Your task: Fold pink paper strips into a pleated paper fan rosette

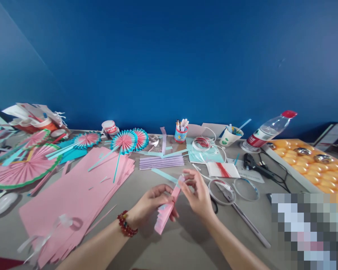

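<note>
Above the desk (191,251): pleated pink paper (165,214), clamped near its middle by left hand (153,200); right hand (199,193) pinches upper end. Folding appears done; pleats unspread. Opened fans (124,141) lie beyond, lilac pleated paper (161,162) nearby, unspread.

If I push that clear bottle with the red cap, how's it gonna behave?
The clear plastic bottle would probably tip fairly easily, being tall for its base. Once down, its round body might roll. Its thin-looking walls would likely flex under a squeeze; I can't tell how full it is, so its weight is uncertain.
</note>
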A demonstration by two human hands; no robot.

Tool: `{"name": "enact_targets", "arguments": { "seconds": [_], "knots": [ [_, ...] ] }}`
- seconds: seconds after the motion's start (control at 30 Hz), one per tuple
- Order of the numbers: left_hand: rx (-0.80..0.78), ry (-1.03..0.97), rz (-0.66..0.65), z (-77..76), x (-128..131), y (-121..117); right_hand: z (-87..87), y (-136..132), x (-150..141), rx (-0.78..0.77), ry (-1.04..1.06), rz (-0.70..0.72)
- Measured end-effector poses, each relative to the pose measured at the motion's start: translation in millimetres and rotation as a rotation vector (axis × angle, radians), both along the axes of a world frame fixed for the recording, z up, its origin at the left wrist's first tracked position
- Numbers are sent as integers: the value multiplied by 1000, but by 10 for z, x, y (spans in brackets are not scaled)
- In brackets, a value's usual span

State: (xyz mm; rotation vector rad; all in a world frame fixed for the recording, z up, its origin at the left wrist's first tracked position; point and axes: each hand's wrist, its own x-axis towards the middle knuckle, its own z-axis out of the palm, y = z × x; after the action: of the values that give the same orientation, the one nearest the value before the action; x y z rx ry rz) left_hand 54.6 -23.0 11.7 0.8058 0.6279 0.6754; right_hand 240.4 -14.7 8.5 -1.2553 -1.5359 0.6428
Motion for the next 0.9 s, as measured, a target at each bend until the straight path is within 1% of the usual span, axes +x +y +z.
{"name": "enact_targets", "arguments": {
  "seconds": [0.03, 0.07, 0.13, 0.17, 0.2, 0.27, 0.33, 0.4, 0.5, 0.57, 0.63, 0.7, 0.8, 0.9],
  "knots": [
    [-11, 1, 5, -9, -1, 6, 10, -1, 16, 100, -107, 18],
    [-23, -1, 19, -21, 1, 12, 24, -5, 31, 197, -220, 72],
    [-40, -25, 74, -47, 9, 20, 57, -17, 55, 337, -416, 226],
    [-45, -46, 108, -58, 14, 24, 70, -24, 61, 372, -488, 281],
    [-50, -69, 142, -65, 20, 27, 78, -29, 65, 394, -541, 304],
    [-45, -105, 196, -65, 27, 33, 75, -33, 65, 411, -598, 272],
    [-17, -112, 223, -50, 25, 40, 55, -27, 60, 406, -593, 229],
    [8, -98, 223, -29, 14, 45, 32, -16, 52, 399, -536, 220],
    [76, -52, 209, -4, -6, 43, 14, 0, 33, 398, -424, 271],
    [153, -19, 223, 1, -15, 36, 13, 5, 16, 381, -352, 320],
    [223, -15, 250, -1, -21, 27, 15, 9, 1, 354, -290, 316],
    [267, -28, 244, -12, -27, 21, 21, 14, -7, 345, -265, 287],
    [262, -5, 219, -37, -34, 19, 40, 20, 3, 365, -268, 251],
    [267, 48, 275, -60, -31, 25, 63, 6, 24, 379, -256, 261]
  ]
}}
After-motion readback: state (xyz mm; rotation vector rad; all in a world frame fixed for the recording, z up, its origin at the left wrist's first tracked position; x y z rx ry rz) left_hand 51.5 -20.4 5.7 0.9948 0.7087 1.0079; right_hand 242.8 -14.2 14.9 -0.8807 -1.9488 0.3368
